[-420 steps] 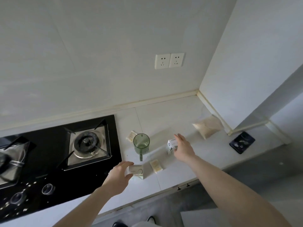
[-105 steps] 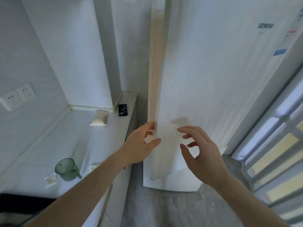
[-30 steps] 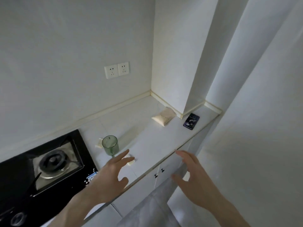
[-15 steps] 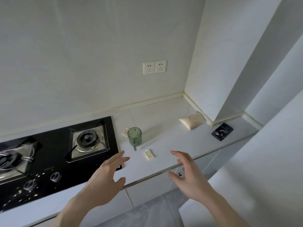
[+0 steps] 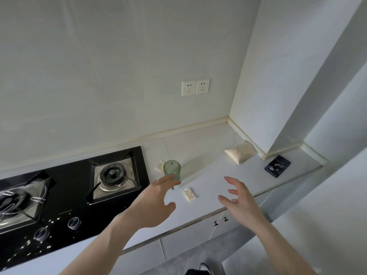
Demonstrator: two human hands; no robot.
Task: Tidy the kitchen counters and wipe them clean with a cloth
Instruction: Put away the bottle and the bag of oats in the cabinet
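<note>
Nearest the camera there's a strip of grey floor (image 5: 198, 257) and white cabinet doors (image 5: 178, 241) with small dark knobs under the tabletop (image 5: 210, 187), which is pale and tiled-looking and runs left to right into a corner.

Both hands are out over the front edge. The left hand (image 5: 153, 203) has its fingers stretched out and thumb apart, loose grip on nothing, fingertips reaching in front of the base of the green cup (image 5: 172, 170); can't tell if they actually touch it. The right hand (image 5: 238, 199) is spread with fingers slightly bent, also gripping nothing, hovering above the bare tabletop.

Between the two hands lies a small cream packet (image 5: 189, 194), flat, long axis running roughly front to back. The cup stands upright just behind it, mouth up. Tucked right behind the cup on its left is another small packet (image 5: 159, 166).

On the left sits the black gas hob (image 5: 75, 197), two burners, knobs at the front with pale specks around them.

Further right, a pale bag (image 5: 241, 154) lies against the wall column, long axis slanting, and a dark phone (image 5: 277, 165) lies flat past the column. On the white back wall, a double socket (image 5: 195, 87).
</note>
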